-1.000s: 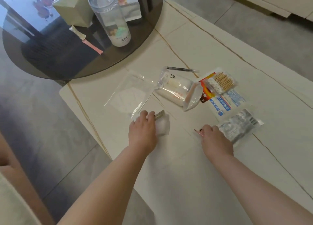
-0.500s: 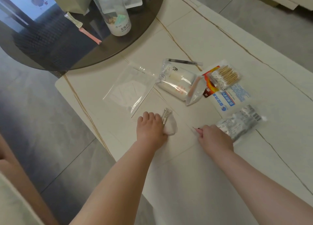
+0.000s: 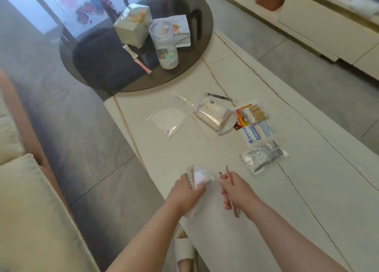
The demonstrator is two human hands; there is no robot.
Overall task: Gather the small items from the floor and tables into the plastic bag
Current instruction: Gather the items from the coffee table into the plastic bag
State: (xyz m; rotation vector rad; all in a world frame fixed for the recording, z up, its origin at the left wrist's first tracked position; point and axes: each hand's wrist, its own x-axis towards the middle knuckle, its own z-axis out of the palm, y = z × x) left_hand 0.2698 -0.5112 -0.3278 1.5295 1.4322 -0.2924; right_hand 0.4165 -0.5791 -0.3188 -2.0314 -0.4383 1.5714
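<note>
On the long table (image 3: 307,189), packets (image 3: 263,157) lie beyond both hands; the round table (image 3: 98,71) stands behind.

Glossy marble-look table (image 3: 266,220), smoked glass round top (image 3: 98,66), clear crinkly plastic bag (image 3: 174,116), silvery foil pouch (image 3: 260,157).

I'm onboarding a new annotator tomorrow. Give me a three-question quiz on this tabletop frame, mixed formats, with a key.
1. True or false: the pen lies on the round glass table.
2. Multiple choice: the right hand holds
A) a packet of cotton swabs
B) a thin metal tool, seemingly tweezers
C) the pen
3. Fill in: the left hand grips a white wad and a small ____ packet.

Key: 1 false, it lies on the white table; 2 B; 3 flat.
</note>
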